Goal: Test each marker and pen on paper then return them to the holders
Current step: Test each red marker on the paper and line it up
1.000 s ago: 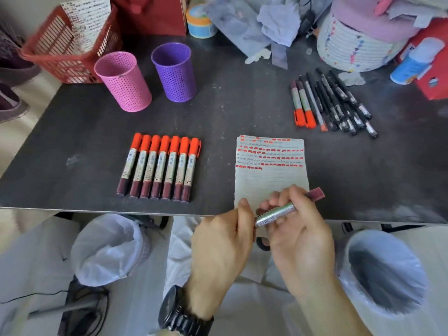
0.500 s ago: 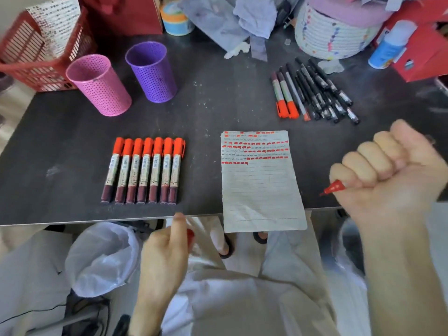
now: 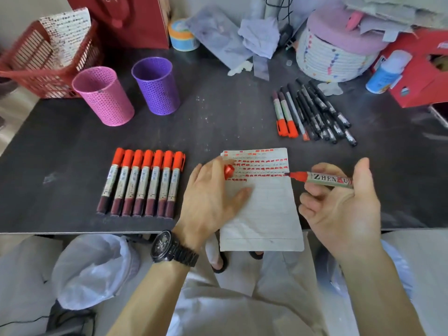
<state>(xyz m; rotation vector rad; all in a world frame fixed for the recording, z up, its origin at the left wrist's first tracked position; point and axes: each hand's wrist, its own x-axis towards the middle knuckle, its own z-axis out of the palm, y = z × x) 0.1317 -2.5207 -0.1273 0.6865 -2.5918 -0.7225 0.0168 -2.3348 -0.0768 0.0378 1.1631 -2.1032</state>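
Right hand [image 3: 339,202] palm-up, grasping an uncapped red marker [image 3: 324,179] between thumb and fingers; the other fingers lie loosely curled. Barrel label reads "ZHEN", then a letter hidden by a fingertip, then "U". Tip touches the right edge of the paper [image 3: 261,209], at the end of a row of red dashes.

Left hand [image 3: 213,197] lies on the paper's left side, fingers mostly straight, pressing it down, red cap [image 3: 228,171] pinched between two fingers. Black watch [image 3: 173,248] on that wrist.

Paper is lined, top part filled with rows of red dashes, lower edge hanging over the table [image 3: 218,122] edge. Handwriting between the rows too small to read.

Left of the paper: seven capped red markers [image 3: 143,183] in a tight row, touching side by side, labels unreadable. Far right: pile of pens and markers [image 3: 312,112], two with red caps, the rest black.

Pink holder [image 3: 104,95] and purple holder [image 3: 156,86] stand upright just beside each other, far left. Red basket [image 3: 36,69] behind them.
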